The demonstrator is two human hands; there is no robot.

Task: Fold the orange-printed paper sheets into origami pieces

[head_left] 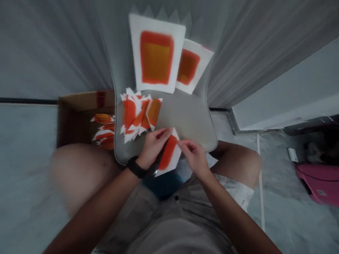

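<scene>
Both my hands hold one folded white paper with an orange-red patch [170,154] at the near edge of a small grey tabletop [186,118]. My left hand [153,147], with a black watch at the wrist, pinches the paper's left and top side. My right hand [194,156] pinches its right edge with thumb and fingertips. Just beyond my left hand lies a heap of folded orange-and-white papers [139,113]. At the far end rest two flat white sheets printed with orange rectangles, a larger one [157,58] and a smaller one [192,65].
An open cardboard box [78,114] stands on the floor to the left of the tabletop, with more folded orange papers [104,131] inside. My bare knees flank the tabletop. A pink object [330,185] lies on the floor at right. Grey curtains hang behind.
</scene>
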